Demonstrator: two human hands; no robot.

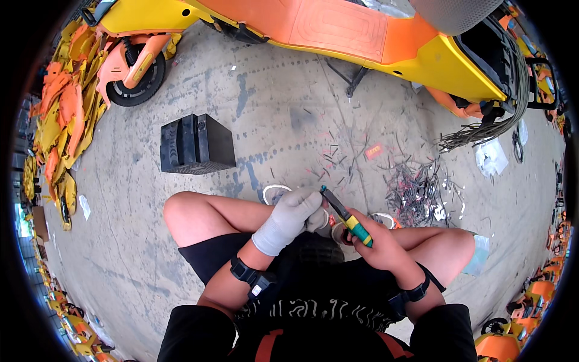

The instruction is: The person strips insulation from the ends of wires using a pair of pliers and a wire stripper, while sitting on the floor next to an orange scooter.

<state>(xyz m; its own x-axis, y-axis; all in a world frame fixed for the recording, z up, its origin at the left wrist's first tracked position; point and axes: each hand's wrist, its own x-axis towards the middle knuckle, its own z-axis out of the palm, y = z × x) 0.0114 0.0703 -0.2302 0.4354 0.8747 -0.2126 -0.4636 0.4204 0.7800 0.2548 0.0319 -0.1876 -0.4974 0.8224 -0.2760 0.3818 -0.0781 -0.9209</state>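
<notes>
My left hand (289, 218), in a pale grey glove, is closed with its fingertips pinched together in front of my lap. What it pinches is hidden or too small to name. My bare right hand (383, 244) wraps round the handle of what look like pliers (360, 230), with yellow-and-green grips and a long dark metal head. Their tip reaches up and left to just beside the gloved fingers, where a tiny bluish bit (324, 188) shows. Whether the jaws are apart cannot be made out.
A black box (211, 145) stands on the concrete floor ahead to the left. Cut wire scraps (419, 193) lie heaped ahead right. A yellow-and-orange scooter (338, 30) spans the far side, a wire bundle (512, 90) hanging at its right. Body panels (63, 114) are piled far left.
</notes>
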